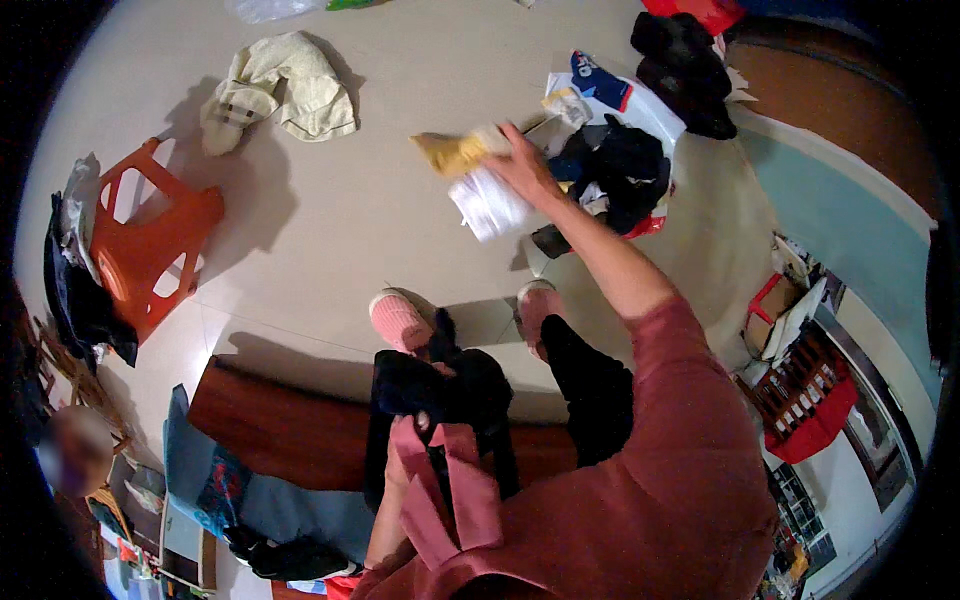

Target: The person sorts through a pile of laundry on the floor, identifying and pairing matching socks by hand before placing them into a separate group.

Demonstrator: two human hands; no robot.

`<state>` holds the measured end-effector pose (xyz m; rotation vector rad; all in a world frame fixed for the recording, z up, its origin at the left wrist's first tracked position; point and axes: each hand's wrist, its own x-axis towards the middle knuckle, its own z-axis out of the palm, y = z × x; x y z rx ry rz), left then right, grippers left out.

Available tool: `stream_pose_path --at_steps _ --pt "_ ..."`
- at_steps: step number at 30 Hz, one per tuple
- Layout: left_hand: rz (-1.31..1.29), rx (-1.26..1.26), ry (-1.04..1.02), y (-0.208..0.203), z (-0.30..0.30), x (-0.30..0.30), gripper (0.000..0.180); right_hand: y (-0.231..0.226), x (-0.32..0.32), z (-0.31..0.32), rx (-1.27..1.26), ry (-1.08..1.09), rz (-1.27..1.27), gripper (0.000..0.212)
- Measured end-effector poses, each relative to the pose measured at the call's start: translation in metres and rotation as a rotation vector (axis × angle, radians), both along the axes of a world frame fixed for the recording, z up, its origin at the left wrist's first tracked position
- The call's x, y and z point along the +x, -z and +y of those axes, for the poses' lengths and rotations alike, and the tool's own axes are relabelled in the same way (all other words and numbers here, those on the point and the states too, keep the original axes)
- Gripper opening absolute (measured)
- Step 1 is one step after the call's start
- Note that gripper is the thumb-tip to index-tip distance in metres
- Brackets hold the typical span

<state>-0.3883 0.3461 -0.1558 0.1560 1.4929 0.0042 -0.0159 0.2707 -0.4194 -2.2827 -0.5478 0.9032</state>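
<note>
My right hand is stretched out over the floor. Its fingers are closed on a yellow and cream folded cloth, blurred by motion. Just below lies a white folded cloth, close under my palm. In my lap rests a bunched black fluffy garment. My left hand is closed at its near edge, partly covered by the pink ties of my top. A heap of dark clothes lies on a white and red plastic bag, right of my right hand.
An orange plastic stool lies on its side at the left, with dark cloth beside it. A cream garment is on the floor beyond. I sit on a brown wooden bench with blue-grey cloth. Black clothing lies at the far right.
</note>
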Motion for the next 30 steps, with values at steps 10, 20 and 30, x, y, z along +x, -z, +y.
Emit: stream_pose_path --at_steps 10,20,30 --pt "-0.078 -0.039 0.085 -0.005 -0.019 0.024 0.052 0.076 0.105 -0.120 -0.121 0.292 -0.232 0.080" --pt "-0.338 -0.121 0.229 -0.031 -0.016 0.069 0.052 0.098 0.103 -0.169 0.018 0.588 0.020 0.045" --pt "-0.442 -0.233 0.370 -0.046 -0.057 0.066 0.051 -0.157 -0.002 -0.260 0.651 1.084 1.085 0.044"
